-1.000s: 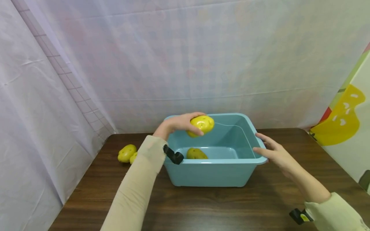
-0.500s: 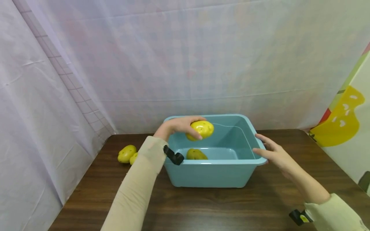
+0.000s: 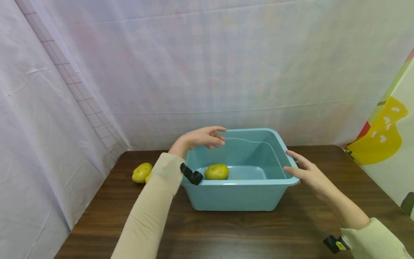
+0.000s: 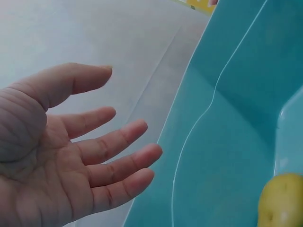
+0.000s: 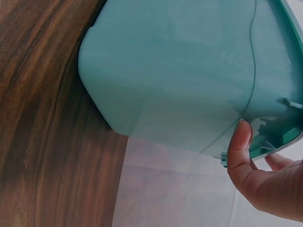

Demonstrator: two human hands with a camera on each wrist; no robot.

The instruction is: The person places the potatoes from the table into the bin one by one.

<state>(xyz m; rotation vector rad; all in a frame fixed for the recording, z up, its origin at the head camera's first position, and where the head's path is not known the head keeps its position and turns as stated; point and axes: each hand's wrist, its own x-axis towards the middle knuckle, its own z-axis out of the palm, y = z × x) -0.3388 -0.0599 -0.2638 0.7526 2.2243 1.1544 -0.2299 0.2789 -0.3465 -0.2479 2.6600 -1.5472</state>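
In the head view a blue-green plastic tub [image 3: 236, 196] stands on the table. One yellow potato [image 3: 217, 172] shows inside it, and a thin yellow sliver [image 3: 237, 179] peeps over the front wall. My left hand [image 3: 202, 138] hovers above the tub's left side, holding nothing; the left wrist view has its fingers [image 4: 111, 170] spread and relaxed, with a potato [image 4: 282, 203] lower right. With its fingers curled at the tub's right rim, my right hand [image 3: 307, 172] grips it. In the right wrist view a finger [image 5: 241, 146] bends under the rim against the outer wall.
Left of the tub, a yellow potato [image 3: 142, 172] lies on the dark wooden table [image 3: 207, 233], with another potato [image 3: 148, 178] partly hidden by my left sleeve [image 3: 148, 208]. A pale curtain [image 3: 226, 72] hangs behind the table.
The potato my left hand held has been let go and now lies in the tub. My left hand has opened and shifted slightly left. My right hand stays at the rim.
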